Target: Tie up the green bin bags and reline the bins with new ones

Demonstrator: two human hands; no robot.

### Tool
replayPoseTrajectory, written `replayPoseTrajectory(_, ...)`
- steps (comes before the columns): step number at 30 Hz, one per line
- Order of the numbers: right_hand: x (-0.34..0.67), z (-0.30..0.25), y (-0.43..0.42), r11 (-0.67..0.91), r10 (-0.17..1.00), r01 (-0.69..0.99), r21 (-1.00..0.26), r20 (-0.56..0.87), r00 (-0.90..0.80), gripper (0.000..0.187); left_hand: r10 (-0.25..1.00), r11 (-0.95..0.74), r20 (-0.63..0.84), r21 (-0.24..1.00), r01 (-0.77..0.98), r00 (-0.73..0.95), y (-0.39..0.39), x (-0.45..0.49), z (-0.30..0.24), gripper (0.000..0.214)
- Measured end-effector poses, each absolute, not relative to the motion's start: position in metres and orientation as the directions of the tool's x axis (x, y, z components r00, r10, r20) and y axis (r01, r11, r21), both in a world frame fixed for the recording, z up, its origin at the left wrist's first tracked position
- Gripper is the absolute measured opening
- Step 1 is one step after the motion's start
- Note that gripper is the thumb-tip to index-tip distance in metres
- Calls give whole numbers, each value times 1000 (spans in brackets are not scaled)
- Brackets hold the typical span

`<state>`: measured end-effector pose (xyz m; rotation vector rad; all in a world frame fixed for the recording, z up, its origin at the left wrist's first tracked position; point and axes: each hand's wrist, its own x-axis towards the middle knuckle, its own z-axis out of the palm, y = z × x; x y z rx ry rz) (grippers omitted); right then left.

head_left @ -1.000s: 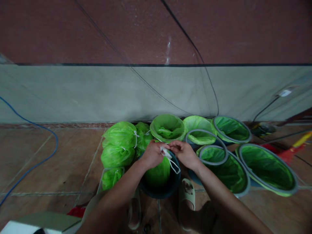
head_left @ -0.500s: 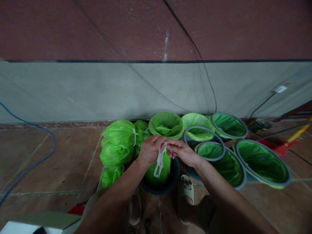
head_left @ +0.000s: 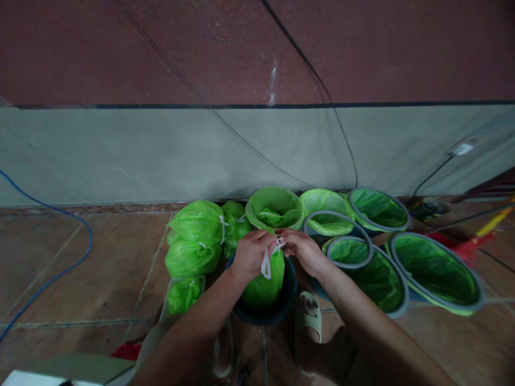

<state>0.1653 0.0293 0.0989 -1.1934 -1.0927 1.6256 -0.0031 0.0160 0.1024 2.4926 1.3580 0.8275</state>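
A green trash bag (head_left: 263, 284) stands gathered at its neck inside a dark round trash can (head_left: 290, 300) between my feet. My left hand (head_left: 253, 254) is closed at the bag's neck, with a white drawstring (head_left: 266, 266) looping down beside its fingers. From the other side, my right hand (head_left: 301, 248) pinches the drawstring close to the knot area. Both sets of fingertips nearly meet above the bag, and they partly hide the neck.
Tied green bags (head_left: 196, 221) sit to the left, one in a pale bin (head_left: 166, 300). Several green-lined bins (head_left: 436, 273) stand right and behind, with a loose grey ring (head_left: 366, 233) among them. A blue cable (head_left: 52, 276) crosses the floor; a grey wall (head_left: 132, 155) rises behind.
My hands have shifted slightly right. The right fingers have curled in on the drawstring, and its hanging loop has become shorter and moved right.
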Motion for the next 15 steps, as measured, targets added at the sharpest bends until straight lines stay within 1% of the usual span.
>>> replayPoseTrajectory(2, 168, 101, 29, -333, 926, -201, -921, -279, -254, 11, 827, -558, 370, 454, 695, 423, 17, -5, 103, 31)
replayPoseTrajectory(4, 172, 104, 29, -359, 908, -222, -907, -284, -309, 13, 833, -551, 357, 472, 688, 422, 18, -7, 104, 32)
replayPoseTrajectory(7, 178, 106, 33, -341, 912, -185, -922, -277, -303, 19, 844, -534, 339, 457, 711, 415, 19, -10, 106, 32)
replayPoseTrajectory(11, 185, 105, 39, -278, 931, -85, -957, -247, -268, 28, 862, -504, 302, 436, 746, 406, 20, -12, 107, 30)
replayPoseTrajectory(13, 186, 104, 40, -271, 931, -72, -960, -242, -274, 31, 868, -496, 282, 432, 753, 410, 20, -12, 105, 28)
replayPoseTrajectory(15, 187, 106, 39, -305, 926, -91, -948, -273, -260, 37, 874, -485, 273, 437, 758, 402, 21, -12, 103, 28)
